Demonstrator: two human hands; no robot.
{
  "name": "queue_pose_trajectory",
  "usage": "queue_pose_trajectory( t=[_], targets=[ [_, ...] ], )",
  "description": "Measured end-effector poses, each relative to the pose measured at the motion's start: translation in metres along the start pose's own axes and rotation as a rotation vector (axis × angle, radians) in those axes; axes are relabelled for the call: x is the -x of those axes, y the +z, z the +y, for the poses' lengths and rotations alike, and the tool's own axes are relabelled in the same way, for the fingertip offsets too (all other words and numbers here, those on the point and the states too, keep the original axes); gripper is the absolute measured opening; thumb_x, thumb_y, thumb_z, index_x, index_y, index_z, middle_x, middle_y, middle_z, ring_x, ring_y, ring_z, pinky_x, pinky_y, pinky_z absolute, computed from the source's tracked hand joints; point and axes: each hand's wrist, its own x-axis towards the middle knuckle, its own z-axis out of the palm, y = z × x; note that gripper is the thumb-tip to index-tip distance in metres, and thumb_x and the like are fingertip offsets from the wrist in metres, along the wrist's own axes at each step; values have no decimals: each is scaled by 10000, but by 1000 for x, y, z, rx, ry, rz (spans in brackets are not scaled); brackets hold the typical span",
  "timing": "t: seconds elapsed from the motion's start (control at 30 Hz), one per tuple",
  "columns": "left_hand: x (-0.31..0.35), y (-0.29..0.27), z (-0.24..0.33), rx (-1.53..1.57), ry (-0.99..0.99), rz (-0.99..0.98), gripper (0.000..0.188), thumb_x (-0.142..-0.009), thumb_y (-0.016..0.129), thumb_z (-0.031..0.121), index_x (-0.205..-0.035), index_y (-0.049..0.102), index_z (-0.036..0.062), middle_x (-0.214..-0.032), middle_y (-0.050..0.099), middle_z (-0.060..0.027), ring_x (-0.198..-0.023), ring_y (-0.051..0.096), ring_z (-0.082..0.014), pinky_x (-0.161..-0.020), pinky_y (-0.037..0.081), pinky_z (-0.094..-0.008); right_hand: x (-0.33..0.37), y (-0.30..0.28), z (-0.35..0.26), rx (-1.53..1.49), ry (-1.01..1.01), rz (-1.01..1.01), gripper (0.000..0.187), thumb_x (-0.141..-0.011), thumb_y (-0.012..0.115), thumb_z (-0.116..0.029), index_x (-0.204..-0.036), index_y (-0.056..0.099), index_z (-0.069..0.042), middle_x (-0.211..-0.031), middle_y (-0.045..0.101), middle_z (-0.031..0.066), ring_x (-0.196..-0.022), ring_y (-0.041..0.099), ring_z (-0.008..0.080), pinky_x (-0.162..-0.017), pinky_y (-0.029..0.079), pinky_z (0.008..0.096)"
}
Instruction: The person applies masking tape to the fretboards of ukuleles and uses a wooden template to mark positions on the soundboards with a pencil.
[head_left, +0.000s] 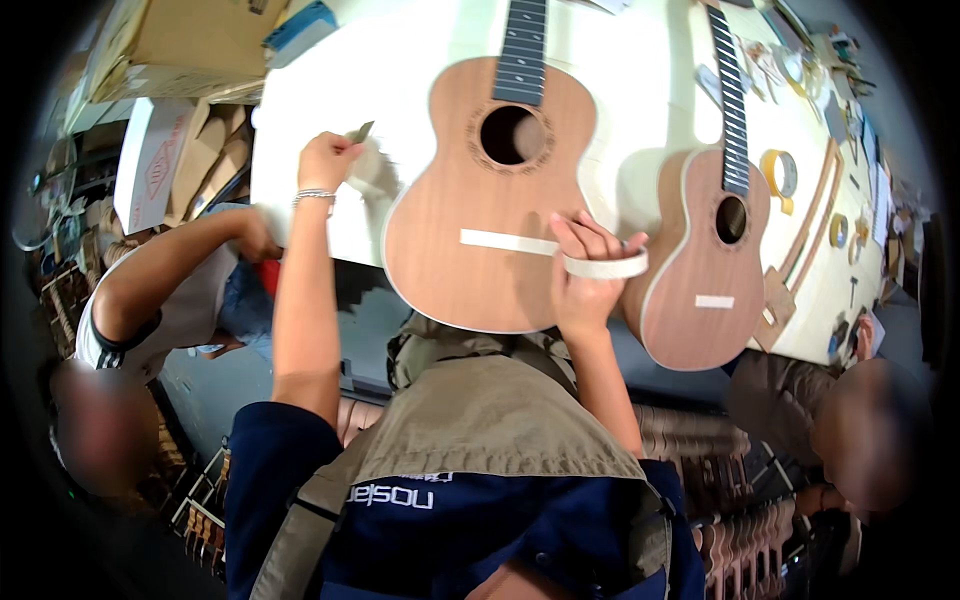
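Tape roll (pixel 612 268) gripped in R hand (pixel 586 291), strip (pixel 505 240) on ctr guitar (pixel 455 195), L hand (pixel 325 160) pinching flat pc. (pixel 364 131)

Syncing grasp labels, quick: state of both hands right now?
Left hand: closed, pinching a small flat dark piece.
Right hand: fingers partly curled, holding pale tape.

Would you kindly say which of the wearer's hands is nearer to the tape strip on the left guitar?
Right. The right hand is at the right end of the tape strip; the left hand is off the guitar's left side.
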Motion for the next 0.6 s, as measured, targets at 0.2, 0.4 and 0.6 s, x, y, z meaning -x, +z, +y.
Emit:
queue_pose_trajectory(
  t=[0.2,0.4,0.6],
  targets=[
    [109,-46,111,809,94,-311,198,-817,691,54,-988,604,6,-680,603,-1,-605,554,-63,-580,458,-189,7,4,5,9,18,56,311,-722,641,-28,-983,675,-194,-954,640,-61,-994,589,152,-1130,123,442],
    [157,-6,161,769,-39,-808,126,-893,609,116,-863,547,11,-721,626,-35,-627,627,-86,-550,511,-200,5,3,3,-18,7,25,280,-750,612,-88,-1002,670,-194,-956,639,-54,-1007,584,161,-1104,158,456],
    [150,4,169,576,38,-830,123,-884,618,112,-855,535,27,-714,619,-23,-642,623,-74,-564,512,-192,6,6,3,-3,19,59,286,-728,640,-118,-1004,656,-190,-955,617,-33,-1009,576,171,-1057,221,474]
  ],
)
